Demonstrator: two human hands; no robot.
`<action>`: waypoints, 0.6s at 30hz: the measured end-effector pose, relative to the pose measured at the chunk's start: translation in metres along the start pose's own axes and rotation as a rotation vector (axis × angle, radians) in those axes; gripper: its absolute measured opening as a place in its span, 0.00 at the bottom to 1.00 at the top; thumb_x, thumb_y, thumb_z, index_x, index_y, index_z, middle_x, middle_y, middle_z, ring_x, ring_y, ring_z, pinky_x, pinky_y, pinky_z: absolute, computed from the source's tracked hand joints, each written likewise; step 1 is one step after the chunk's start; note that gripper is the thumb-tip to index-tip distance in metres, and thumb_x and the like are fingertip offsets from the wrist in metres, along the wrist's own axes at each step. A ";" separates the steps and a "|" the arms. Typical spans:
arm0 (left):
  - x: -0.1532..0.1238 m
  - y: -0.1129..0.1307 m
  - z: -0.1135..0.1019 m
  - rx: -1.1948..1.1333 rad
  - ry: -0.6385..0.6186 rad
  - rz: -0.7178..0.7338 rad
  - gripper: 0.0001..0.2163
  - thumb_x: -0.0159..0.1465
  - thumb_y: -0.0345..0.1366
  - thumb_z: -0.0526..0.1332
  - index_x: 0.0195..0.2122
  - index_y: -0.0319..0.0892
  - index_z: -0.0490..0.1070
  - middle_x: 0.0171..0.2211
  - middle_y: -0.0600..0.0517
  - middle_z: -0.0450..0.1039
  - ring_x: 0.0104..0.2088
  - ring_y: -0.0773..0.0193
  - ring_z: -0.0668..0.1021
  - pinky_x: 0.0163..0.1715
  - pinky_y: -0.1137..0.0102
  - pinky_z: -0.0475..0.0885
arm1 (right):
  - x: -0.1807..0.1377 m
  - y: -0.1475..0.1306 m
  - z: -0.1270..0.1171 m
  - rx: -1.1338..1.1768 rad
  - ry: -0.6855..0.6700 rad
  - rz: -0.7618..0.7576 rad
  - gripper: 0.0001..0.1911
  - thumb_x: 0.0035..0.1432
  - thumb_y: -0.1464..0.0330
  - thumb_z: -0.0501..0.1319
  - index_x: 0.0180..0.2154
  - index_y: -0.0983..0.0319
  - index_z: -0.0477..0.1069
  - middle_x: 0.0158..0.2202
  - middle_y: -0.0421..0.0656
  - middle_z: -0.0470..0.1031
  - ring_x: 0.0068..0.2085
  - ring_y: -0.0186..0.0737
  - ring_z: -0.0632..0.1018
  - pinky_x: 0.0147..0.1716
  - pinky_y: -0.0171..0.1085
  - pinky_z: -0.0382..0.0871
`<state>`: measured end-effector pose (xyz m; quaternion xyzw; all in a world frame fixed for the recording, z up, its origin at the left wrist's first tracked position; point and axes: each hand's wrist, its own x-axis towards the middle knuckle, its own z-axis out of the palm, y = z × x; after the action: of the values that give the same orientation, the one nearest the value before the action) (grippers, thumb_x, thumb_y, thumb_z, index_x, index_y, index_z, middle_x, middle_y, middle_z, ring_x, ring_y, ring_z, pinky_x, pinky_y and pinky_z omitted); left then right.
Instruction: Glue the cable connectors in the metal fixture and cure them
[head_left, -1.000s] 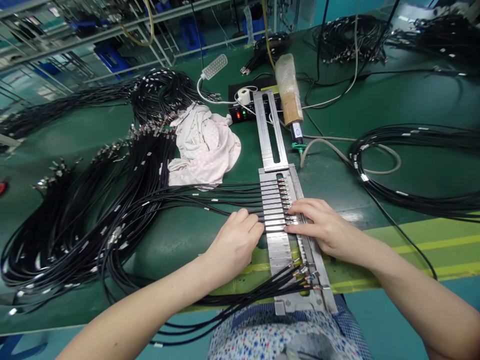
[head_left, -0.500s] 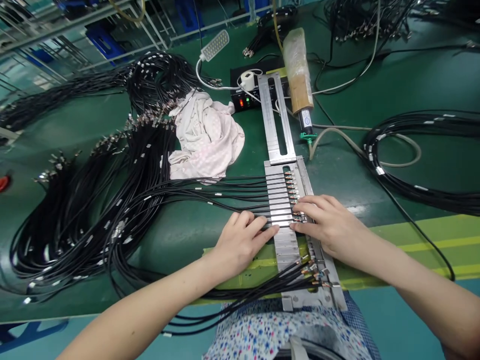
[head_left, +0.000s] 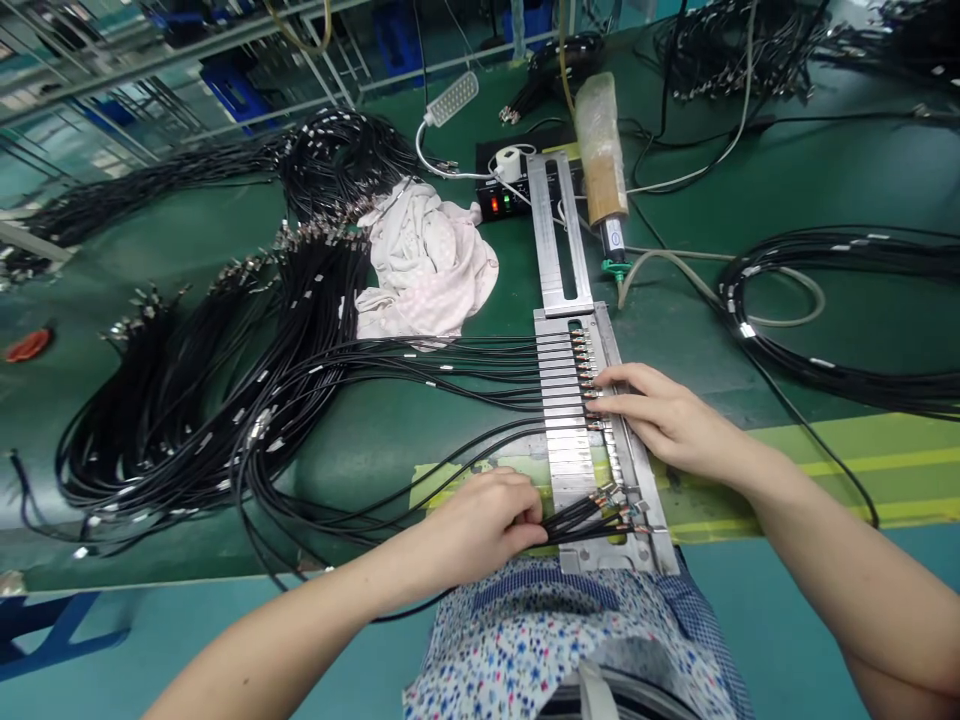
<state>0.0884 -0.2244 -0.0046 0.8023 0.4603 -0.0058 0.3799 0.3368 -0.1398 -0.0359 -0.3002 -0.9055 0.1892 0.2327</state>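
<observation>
A long slotted metal jig (head_left: 570, 440) lies on the green bench in front of me. Several black cables (head_left: 450, 365) sit side by side in its slots, their brass tips at the jig's right edge. My right hand (head_left: 660, 415) rests flat on the jig, fingers stretched out over those tips. My left hand (head_left: 487, 525) is near the bench's front edge, its fingers closed around a loose bunch of black cables (head_left: 592, 512) whose connector ends lie across the jig's near end.
A big heap of black cables (head_left: 210, 400) fills the left of the bench, with a pale cloth (head_left: 427, 260) behind. A wrapped dispenser tube (head_left: 600, 150), a black control box (head_left: 517, 195) and a small lamp (head_left: 450, 100) stand beyond the jig. A cable coil (head_left: 825, 320) lies right.
My left hand left the seated cables at the jig's middle and dropped to the near end, closing on the loose bunch. My right hand shifted slightly farther up the jig.
</observation>
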 end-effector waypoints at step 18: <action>0.042 0.001 -0.027 0.147 -0.053 -0.101 0.14 0.67 0.37 0.44 0.27 0.42 0.62 0.23 0.55 0.65 0.25 0.65 0.67 0.27 0.72 0.57 | -0.003 0.001 -0.007 0.038 0.003 0.026 0.19 0.57 0.79 0.49 0.45 0.61 0.71 0.48 0.49 0.67 0.50 0.40 0.70 0.47 0.40 0.70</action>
<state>0.1041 -0.1776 0.0002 0.8034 0.4883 -0.0800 0.3312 0.3434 -0.1399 -0.0314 -0.3081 -0.8973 0.2087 0.2373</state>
